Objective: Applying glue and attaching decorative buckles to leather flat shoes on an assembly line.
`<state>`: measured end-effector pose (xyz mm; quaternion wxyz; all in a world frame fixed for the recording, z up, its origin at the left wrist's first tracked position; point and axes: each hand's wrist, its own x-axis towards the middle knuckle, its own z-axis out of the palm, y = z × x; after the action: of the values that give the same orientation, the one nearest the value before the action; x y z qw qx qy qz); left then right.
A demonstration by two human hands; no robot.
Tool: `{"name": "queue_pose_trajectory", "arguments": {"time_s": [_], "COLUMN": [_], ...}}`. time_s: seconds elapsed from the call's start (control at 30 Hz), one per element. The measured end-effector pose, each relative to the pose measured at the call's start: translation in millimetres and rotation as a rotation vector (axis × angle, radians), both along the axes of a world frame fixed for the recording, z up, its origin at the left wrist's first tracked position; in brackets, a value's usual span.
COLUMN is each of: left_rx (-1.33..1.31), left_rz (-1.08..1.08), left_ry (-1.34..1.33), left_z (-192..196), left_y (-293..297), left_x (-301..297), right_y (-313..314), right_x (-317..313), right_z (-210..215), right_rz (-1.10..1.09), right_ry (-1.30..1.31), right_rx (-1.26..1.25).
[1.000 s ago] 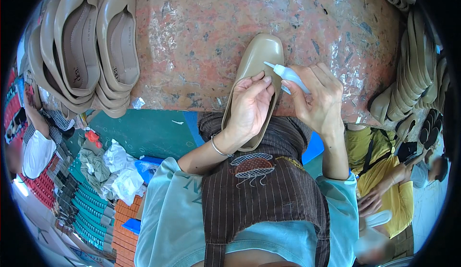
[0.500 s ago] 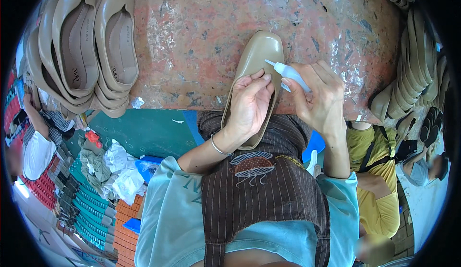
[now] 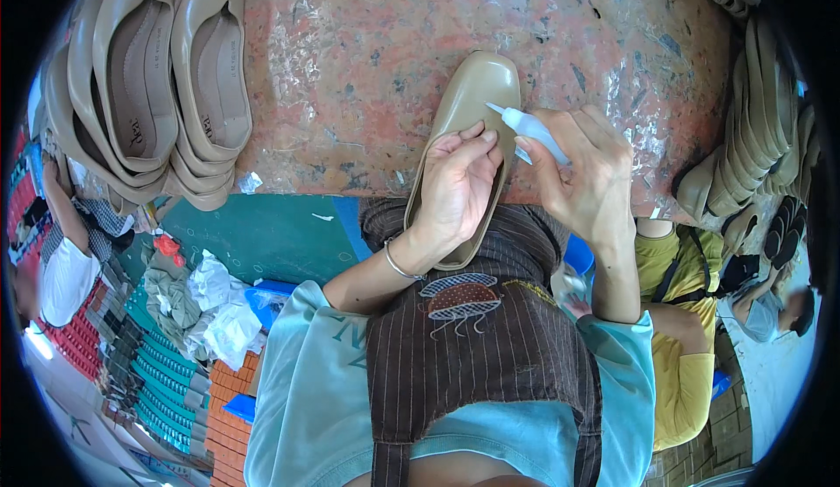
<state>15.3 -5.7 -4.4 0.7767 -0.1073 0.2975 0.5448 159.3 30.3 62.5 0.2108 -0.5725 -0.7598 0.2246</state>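
A worn red worktable [image 3: 367, 67], its top scuffed and streaked with dried glue, fills the far side of the scene. At the table's left end stands a stack of beige flat shoes [image 3: 149, 76], nested one in another with their openings facing up; at the table's right end a second row of the same shoes [image 3: 752, 137] leans on edge. At the table's near edge, about midway along, a single beige shoe [image 3: 468, 128] lies sole up, its toe pointing out over the table and its heel hanging off the edge toward the person's brown striped apron [image 3: 481, 356]. The left hand [image 3: 455, 194] lies over that shoe's middle, fingers curled round it and thumb pressed against its right rim, holding it firmly. Just right of the shoe, still over the table's edge, the right hand [image 3: 591, 176] is closed round a small white glue bottle [image 3: 529, 128], pinched between thumb and fingers, its thin nozzle touching the shoe's sole near the rim.
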Motion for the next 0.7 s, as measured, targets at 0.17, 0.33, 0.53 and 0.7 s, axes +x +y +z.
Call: {"name": "queue_pose_trajectory", "arguments": {"time_s": [0.17, 0.33, 0.53, 0.7], "left_rx": [-0.062, -0.074, -0.043, -0.099], "left_rz": [-0.011, -0.010, 0.013, -0.003], "left_ry": [0.005, -0.014, -0.041, -0.021], "left_z": [0.0, 1.7, 4.1, 7.6], "left_y": [-0.8, 0.5, 2.6, 5.4], "left_x": [-2.7, -2.9, -1.6, -3.5], "right_y": [-4.5, -8.0, 4.2, -0.6], "right_x": [9.0, 34.9, 70.0, 65.6], "right_z": [3.4, -9.3, -79.0, -68.2], "right_rz": [-0.043, -0.230, -0.543, -0.497], "right_ry": [-0.020, 0.234, 0.595, -0.061], "right_rx": [-0.053, -0.101, 0.204, 0.178]}}
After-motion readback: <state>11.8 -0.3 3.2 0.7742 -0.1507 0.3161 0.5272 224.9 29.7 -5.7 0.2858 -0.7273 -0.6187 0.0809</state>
